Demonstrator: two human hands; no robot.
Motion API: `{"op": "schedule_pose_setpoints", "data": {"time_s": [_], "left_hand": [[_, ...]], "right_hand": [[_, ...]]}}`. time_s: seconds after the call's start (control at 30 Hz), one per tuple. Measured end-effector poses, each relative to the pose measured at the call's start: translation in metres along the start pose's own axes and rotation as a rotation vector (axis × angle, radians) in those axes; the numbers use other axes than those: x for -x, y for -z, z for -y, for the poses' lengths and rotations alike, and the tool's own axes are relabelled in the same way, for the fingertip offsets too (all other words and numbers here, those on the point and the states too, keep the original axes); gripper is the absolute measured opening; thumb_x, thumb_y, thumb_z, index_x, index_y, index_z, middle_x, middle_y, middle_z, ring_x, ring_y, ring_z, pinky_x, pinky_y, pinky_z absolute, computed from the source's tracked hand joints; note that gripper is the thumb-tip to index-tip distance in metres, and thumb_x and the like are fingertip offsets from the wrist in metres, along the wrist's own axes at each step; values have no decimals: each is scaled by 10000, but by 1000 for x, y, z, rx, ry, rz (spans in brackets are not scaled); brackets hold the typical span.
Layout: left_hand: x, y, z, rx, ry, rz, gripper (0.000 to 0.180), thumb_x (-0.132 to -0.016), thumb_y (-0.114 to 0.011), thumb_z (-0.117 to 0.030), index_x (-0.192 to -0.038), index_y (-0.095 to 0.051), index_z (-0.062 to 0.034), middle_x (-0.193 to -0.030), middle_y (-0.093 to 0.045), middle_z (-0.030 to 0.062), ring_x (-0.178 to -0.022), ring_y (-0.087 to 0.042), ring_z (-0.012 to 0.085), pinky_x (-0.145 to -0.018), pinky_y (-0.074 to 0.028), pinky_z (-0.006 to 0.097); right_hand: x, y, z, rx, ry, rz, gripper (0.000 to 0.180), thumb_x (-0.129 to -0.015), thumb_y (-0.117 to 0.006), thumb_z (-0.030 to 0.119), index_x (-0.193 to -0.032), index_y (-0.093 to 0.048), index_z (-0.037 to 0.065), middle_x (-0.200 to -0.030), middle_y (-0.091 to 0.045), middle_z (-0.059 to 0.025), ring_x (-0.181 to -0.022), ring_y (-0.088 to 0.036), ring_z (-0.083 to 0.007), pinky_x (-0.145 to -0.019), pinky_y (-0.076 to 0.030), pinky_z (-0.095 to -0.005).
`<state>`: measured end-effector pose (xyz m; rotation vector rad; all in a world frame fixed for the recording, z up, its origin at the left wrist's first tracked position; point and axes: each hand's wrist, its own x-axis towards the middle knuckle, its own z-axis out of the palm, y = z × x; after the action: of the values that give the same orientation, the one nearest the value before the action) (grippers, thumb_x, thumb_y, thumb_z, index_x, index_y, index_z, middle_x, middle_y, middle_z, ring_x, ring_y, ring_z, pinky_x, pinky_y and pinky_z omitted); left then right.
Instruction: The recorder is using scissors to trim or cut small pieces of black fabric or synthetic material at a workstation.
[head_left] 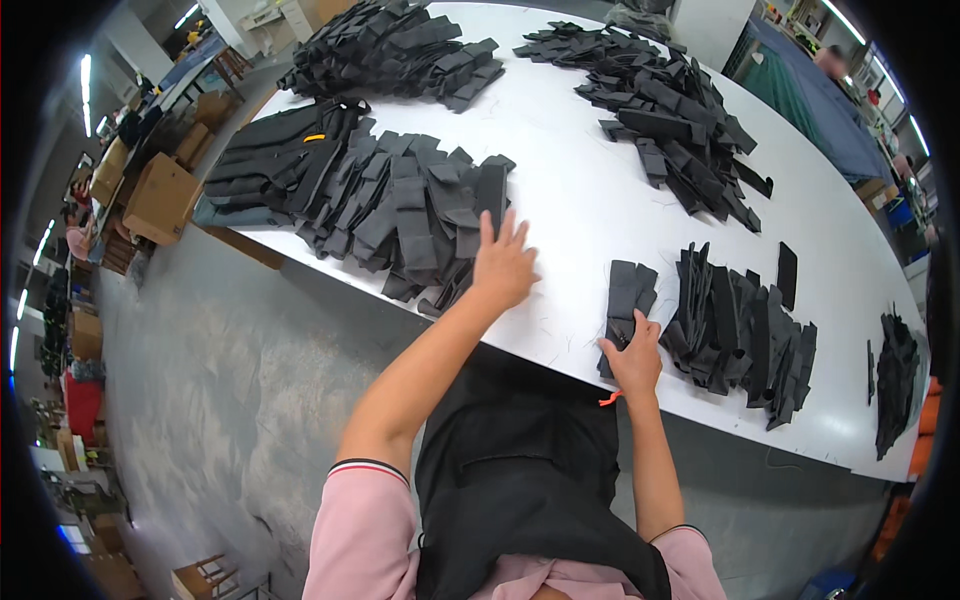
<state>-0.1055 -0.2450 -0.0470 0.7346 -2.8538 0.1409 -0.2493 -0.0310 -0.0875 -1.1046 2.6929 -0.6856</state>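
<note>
Over the right edge of a heap of dark grey folded fabric pieces (410, 210), my left hand (507, 268) is open, fingers spread. Its fingertips are close to an upright strip (491, 190) at the heap's end; whether they touch it I cannot tell. My right hand (635, 355) is on a small stack of dark fabric pieces (630, 285) near the table's front edge. Its thumb is at the left side of the stack and its fingers at the right, gripping the lower end. A bit of orange (611, 398) shows below this hand; its kind is unclear.
Just right of my right hand lies a row of dark fabric pieces (740, 330). More piles lie at the back left (390, 50) and back right (670, 110). Dark padded items (280, 155) occupy the left end of the white table (560, 150). A narrow bundle (897, 385) sits far right.
</note>
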Motion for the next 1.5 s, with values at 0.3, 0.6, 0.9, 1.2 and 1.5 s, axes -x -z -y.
{"op": "schedule_pose_setpoints", "data": {"time_s": [0.3, 0.6, 0.9, 1.2, 1.5], "left_hand": [[60, -33, 64, -182, -86, -76, 212, -804, -542, -149, -955, -665, -65, -1280, -513, 64, -1359, -286, 342, -1103, -192, 545], [49, 8, 7, 140, 92, -313, 235, -774, -603, -69, -1009, -602, -82, -1309, -512, 79, -1308, -362, 350, -1060, -259, 541], [86, 3, -116, 1683, 544, 109, 383, -908, -553, -126, -1276, -483, -46, -1281, -532, 146, -1094, -568, 237, -940, -412, 321], [67, 15, -156, 1880, 920, -32, 519, -959, -468, -231, -1389, -277, -13, -1186, -508, 127, -1026, -515, 200, -919, -408, 331], [114, 7, -132, 1486, 423, -18, 448, -1017, -346, -357, -1268, -432, 4, -1086, -562, 100, -926, -558, 162, -797, -457, 285]], "right_hand": [[-9, 8, -4, 113, 42, 19, 696, -711, -718, 274, -1296, -408, 59, -1171, -451, -135, -863, -613, -360, -701, -501, -447], [-23, 11, -15, 149, 68, 71, 472, -690, -650, 160, -1109, -481, 23, -1070, -485, -187, -847, -613, -378, -686, -509, -466], [-26, 39, -17, -37, -64, 49, 612, -678, -632, 193, -1243, -458, 38, -1131, -504, -182, -958, -585, -391, -814, -489, -457], [64, 12, 31, -1409, -321, 295, 331, -851, -604, 96, -1169, -539, 30, -884, -567, -1, -517, -401, -22, -428, -295, -169], [67, 20, 52, -1272, -171, 379, 141, -899, -540, 100, -1003, -570, 9, -786, -569, -1, -601, -488, -47, -505, -382, -203]]}}
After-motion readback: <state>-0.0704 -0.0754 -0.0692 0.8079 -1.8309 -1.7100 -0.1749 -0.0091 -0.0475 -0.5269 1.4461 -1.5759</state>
